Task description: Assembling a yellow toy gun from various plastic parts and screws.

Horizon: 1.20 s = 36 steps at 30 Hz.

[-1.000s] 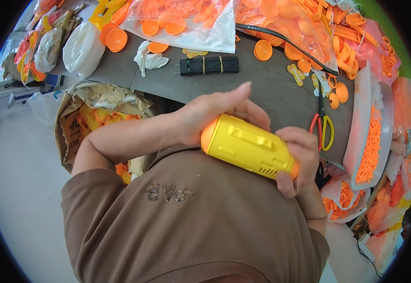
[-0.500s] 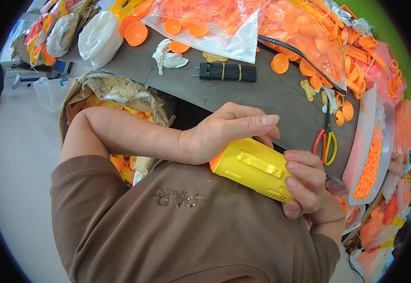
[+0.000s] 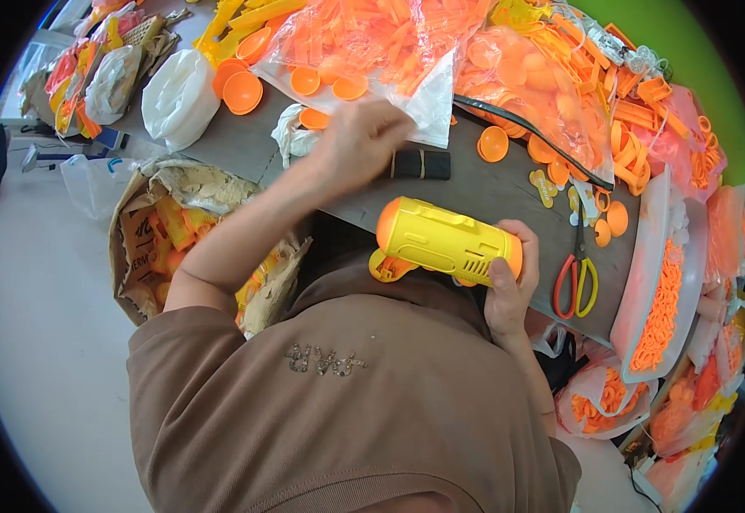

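My right hand grips one end of a yellow plastic toy cylinder with orange ends, vents and a moulded ridge. The cylinder lies roughly level at the table's near edge, its rounded orange end to the left. An orange flap-like part hangs below that end. My left hand is apart from the toy, over the table, its fingers curled together; whatever is in them is hidden. Beside it lies a black bar with a rubber band, partly covered by the hand. A crumpled white cloth is left of the hand.
Clear bags of orange parts fill the table's far side. Orange half-domes lie loose. Scissors with red and yellow handles rest at right, near a bin of small orange pieces. A paper sack of parts stands at left.
My left hand has let go of the yellow toy and moved up over the table to the black bar. My right hand still holds the toy, now turned to another side with the orange flap showing.
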### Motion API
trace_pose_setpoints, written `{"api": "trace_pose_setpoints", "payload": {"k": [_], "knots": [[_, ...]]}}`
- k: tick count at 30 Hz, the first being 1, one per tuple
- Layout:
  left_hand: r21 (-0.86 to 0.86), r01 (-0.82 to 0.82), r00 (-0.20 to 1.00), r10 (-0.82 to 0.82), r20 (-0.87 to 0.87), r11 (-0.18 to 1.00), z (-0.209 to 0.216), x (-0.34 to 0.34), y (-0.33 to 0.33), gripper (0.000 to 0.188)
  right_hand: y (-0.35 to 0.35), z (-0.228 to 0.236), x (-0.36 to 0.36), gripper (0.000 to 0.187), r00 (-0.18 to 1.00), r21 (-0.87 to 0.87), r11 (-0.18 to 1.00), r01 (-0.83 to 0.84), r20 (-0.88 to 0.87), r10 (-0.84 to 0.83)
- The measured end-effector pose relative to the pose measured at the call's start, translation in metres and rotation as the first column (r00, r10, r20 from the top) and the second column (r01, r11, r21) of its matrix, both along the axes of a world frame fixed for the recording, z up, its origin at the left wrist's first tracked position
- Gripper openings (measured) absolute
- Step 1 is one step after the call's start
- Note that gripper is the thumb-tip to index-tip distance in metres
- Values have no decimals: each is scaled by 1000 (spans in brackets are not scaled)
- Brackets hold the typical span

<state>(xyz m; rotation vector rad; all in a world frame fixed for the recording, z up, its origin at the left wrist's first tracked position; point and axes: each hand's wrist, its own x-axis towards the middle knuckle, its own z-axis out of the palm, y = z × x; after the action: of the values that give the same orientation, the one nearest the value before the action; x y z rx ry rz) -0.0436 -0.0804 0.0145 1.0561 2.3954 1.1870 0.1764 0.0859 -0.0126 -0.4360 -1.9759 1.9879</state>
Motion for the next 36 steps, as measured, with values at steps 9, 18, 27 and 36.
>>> {"api": "trace_pose_setpoints", "payload": {"k": [9,18,27,36], "knots": [[30,-153,695,129,-707,988,-32,-63,25,35,8,-11,7,49,987,-106,983,149,-45,-154],[-22,-252,816,201,-542,967,-42,-69,43,35,6,-10,7,49,985,-85,986,146,-80,-152],[52,-276,771,253,-584,960,-44,-84,48,15,7,-13,7,50,984,-85,987,135,-105,-144],[-43,-310,815,242,-527,950,-11,-55,-23,14,13,-12,8,49,987,-134,984,117,-93,-130]]}}
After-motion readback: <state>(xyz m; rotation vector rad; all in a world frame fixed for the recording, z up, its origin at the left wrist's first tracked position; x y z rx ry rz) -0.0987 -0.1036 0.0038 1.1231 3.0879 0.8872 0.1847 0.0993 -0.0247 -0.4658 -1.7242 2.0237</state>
